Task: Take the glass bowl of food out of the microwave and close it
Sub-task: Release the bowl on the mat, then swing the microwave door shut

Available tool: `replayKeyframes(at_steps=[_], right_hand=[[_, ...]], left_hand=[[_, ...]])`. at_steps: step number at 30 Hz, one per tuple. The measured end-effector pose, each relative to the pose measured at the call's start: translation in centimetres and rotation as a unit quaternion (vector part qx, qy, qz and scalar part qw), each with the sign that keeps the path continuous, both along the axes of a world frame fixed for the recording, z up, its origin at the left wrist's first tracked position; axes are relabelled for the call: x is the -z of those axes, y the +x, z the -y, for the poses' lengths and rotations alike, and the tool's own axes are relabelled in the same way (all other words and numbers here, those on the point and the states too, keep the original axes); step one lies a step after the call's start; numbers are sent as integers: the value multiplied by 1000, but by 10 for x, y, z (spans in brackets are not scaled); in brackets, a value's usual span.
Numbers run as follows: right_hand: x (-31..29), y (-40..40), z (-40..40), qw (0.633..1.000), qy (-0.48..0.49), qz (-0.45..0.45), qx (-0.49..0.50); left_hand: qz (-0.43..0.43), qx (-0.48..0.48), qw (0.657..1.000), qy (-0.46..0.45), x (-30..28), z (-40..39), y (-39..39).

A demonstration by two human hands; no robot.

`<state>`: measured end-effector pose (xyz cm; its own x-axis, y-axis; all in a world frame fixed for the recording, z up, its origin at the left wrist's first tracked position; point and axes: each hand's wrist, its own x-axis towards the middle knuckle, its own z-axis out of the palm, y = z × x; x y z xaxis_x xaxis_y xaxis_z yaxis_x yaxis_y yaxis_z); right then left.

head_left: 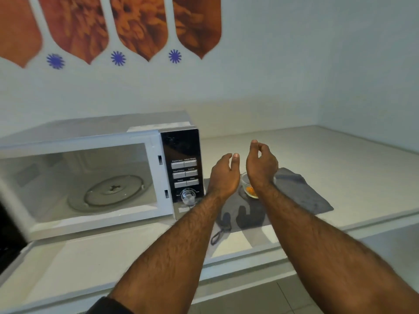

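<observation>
The white microwave (95,137) stands on the counter at the left, its cavity showing an empty glass turntable (113,191). Its dark door (9,236) hangs swung out at the far left edge. The small glass bowl (246,185), with orange food inside, sits on a grey cloth (301,193) to the right of the microwave and is partly hidden by my right wrist. My left hand (224,173) and my right hand (261,163) hover just above the bowl, fingers loosely curled and apart, holding nothing.
The black control panel (183,168) with buttons and a dial faces me beside my left hand. A dark loop of cord (218,234) lies by the cloth's front edge. The pale counter (340,155) runs right into a wall corner.
</observation>
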<state>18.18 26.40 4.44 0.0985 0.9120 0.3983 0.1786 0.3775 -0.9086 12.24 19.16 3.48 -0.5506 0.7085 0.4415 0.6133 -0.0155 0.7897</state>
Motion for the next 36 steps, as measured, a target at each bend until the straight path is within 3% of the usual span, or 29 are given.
replayKeyframes(at_steps=[4,8,12,17,21,25,27,29,32,36], right_hand=[[-38,-12,29,997,63,10,-45],[-80,-30,60,978,170,57,-105],[-112,-52,81,943,267,124,-154],[-133,-87,105,919,283,167,-217],[-138,-110,114,892,296,248,-235],[-137,-126,116,866,283,334,-241],[-133,-129,117,849,281,380,-238],[-130,-132,119,825,290,432,-223],[-129,-134,123,797,276,490,-219],[-128,-134,124,776,253,535,-216]], left_hand=[[-135,-13,983,125,-36,50,-6],[-214,-47,949,229,-77,107,-28],[-272,-109,923,248,-113,161,-69],[-303,-255,890,225,-147,240,-128],[-349,-364,856,113,-160,306,-170],[-368,-465,796,-120,-172,370,-207],[-350,-503,749,-252,-173,396,-219],[-286,-525,724,-345,-171,415,-227],[-194,-524,718,-415,-163,433,-236],[-165,-483,737,-443,-161,440,-242]])
